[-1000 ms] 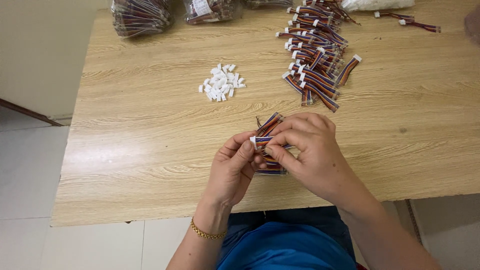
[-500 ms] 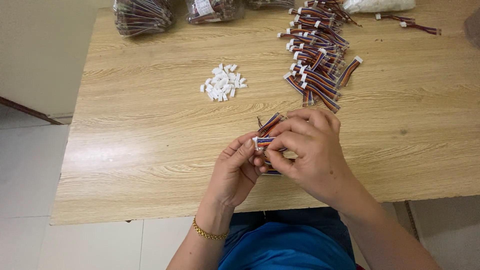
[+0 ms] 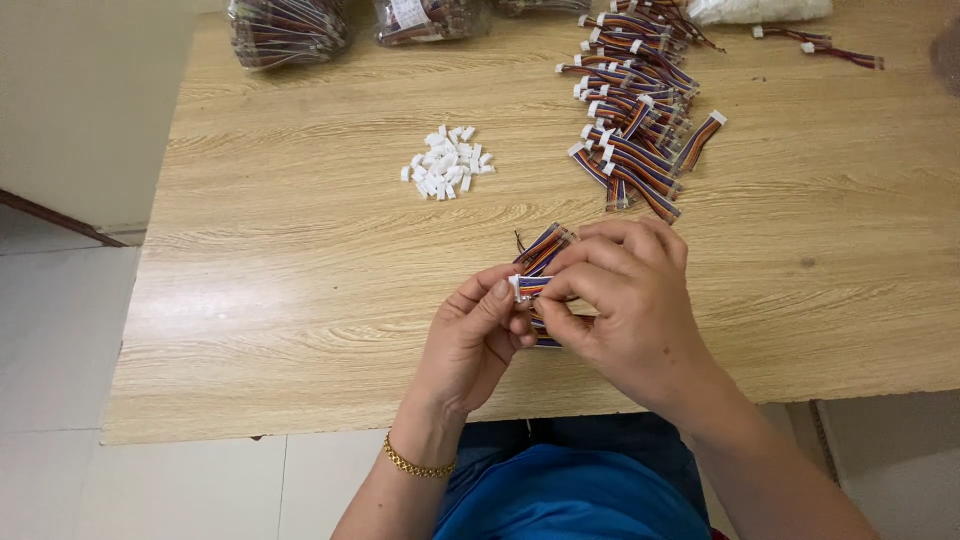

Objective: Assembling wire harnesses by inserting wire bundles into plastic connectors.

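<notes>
Item: short multicoloured ribbon cable point(image 3: 541, 262), held over the near edge of the desk point(image 3: 300, 290). Left hand point(image 3: 478, 335) is closed, its fingertips pinching the white end connector point(image 3: 516, 288); right hand point(image 3: 625, 310) is curled shut around the wires. Risk: the small connector may be dropped or seated crooked if the pinch slips. Against the earlier frame, hands and cable are barely shifted; the white connector pile point(image 3: 447, 172) and the cable heap point(image 3: 635, 130) are unchanged.

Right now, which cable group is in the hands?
The small multicoloured ribbon-cable bundle pinched between left hand and right hand; the big pile lies untouched farther back.
</notes>
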